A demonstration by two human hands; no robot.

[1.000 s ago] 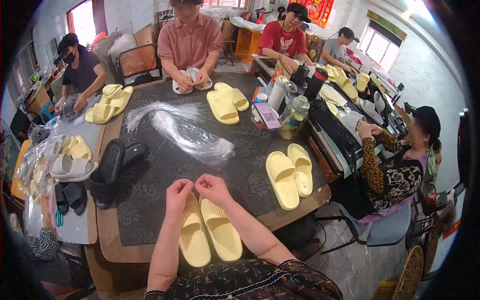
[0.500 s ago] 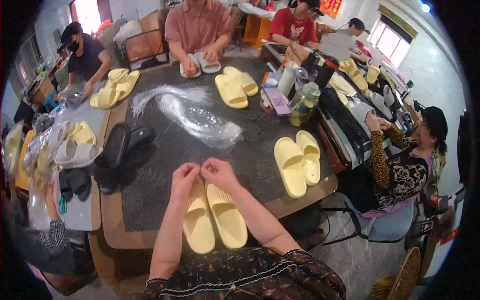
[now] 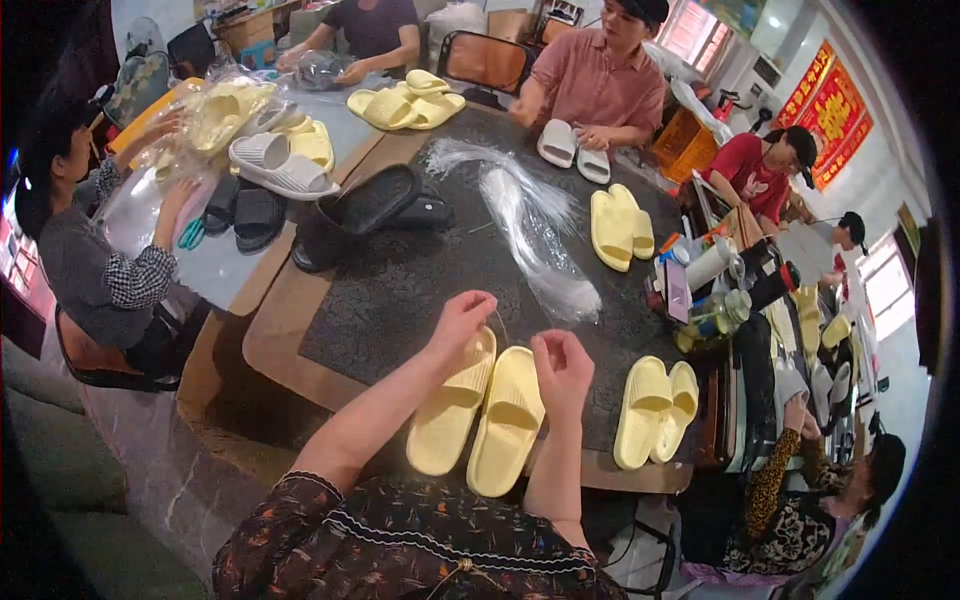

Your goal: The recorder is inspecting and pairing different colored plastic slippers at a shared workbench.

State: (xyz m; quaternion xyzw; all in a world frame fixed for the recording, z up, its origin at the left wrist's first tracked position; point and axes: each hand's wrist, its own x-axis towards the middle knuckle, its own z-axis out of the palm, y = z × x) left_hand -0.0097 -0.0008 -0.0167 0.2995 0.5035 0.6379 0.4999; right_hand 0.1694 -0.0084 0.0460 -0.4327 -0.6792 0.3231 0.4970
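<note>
A pair of pale yellow slide sandals (image 3: 480,415) lies side by side at the near edge of the dark table mat (image 3: 400,290). My left hand (image 3: 462,318) hovers over the left sandal with fingertips pinched together. My right hand (image 3: 562,368) is just right of the right sandal, fingers curled. A thin clear strand (image 3: 500,325) runs between the two hands. Both forearms come in from the lower edge in a dark patterned sleeve.
A heap of clear plastic strands (image 3: 535,235) lies mid-table. More yellow sandal pairs sit at the right (image 3: 655,410), centre back (image 3: 620,225) and far back (image 3: 405,100). Black sandals (image 3: 370,205) and grey ones (image 3: 280,165) lie left. Bottles (image 3: 715,305) stand right. Several people sit around.
The view has swung to the left and tilted. My hands have parted slightly, the left rising over the left sandal, the strand stretched between them.
</note>
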